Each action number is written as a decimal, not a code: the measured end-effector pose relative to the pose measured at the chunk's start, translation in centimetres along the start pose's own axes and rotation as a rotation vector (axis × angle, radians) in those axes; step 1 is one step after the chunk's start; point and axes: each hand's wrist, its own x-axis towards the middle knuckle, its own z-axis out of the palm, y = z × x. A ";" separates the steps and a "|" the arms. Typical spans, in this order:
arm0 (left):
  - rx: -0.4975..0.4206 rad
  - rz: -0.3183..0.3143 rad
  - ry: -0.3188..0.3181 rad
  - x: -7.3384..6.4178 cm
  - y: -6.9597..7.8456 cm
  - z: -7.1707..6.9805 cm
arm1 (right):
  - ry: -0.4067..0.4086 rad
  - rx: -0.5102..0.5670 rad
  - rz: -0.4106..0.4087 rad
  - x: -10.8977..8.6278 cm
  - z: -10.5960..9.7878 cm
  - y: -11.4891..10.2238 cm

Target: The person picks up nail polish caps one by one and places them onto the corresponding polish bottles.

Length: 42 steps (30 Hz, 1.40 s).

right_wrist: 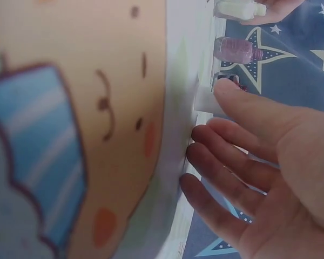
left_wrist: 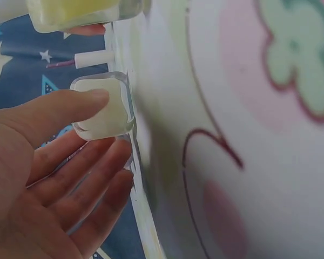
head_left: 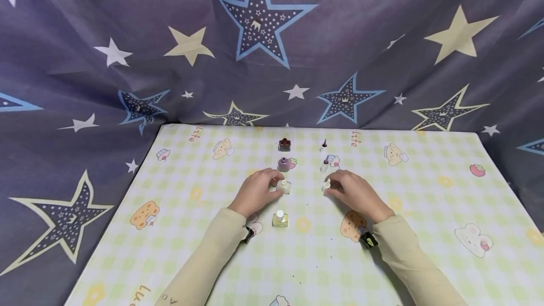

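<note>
My left hand (head_left: 254,191) pinches an uncapped bottle of white nail polish (head_left: 284,187) that stands on the table; in the left wrist view the thumb lies across the bottle (left_wrist: 112,118). To the right, my right hand (head_left: 356,193) pinches the white brush cap (head_left: 326,185) between thumb and fingers, low over the cloth. In the right wrist view the cap (right_wrist: 207,101) shows beside the thumb tip, its brush hidden. Behind the white bottle stand an open purple polish bottle (head_left: 284,165) and an open dark red one (head_left: 284,145). A capped pale yellow bottle (head_left: 280,219) stands nearer.
Two brush caps stand upside down with brushes upward: one with a purple brush (head_left: 325,165), one with a dark red brush (head_left: 324,146). A checked cloth with cartoon prints covers the table (head_left: 204,244). A star-patterned curtain (head_left: 238,84) hangs behind.
</note>
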 end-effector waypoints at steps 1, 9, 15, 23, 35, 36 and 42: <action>0.004 0.000 -0.001 0.0 0.1 0.0 | -0.002 0.003 -0.003 0.0 0.0 0.0; -0.007 -0.005 0.018 -0.1 0.3 0.2 | 0.017 0.014 -0.052 -0.1 -0.1 0.3; -0.048 -0.020 0.066 -0.5 0.4 -0.3 | 0.013 -0.007 -0.046 -0.2 -0.1 0.4; -0.087 -0.013 0.099 -1.1 0.7 -1.5 | -0.007 0.058 -0.016 -0.5 -0.5 0.3; -0.079 -0.006 0.116 -2.4 0.7 -2.0 | 0.039 0.053 0.010 -1.5 -1.2 -0.4; -0.082 -0.007 0.119 -2.6 0.7 -2.1 | 0.038 0.049 0.009 -1.6 -1.3 -0.5; -0.099 -0.027 0.135 -3.7 0.7 -3.0 | 0.065 0.016 -0.044 -2.0 -1.7 -1.0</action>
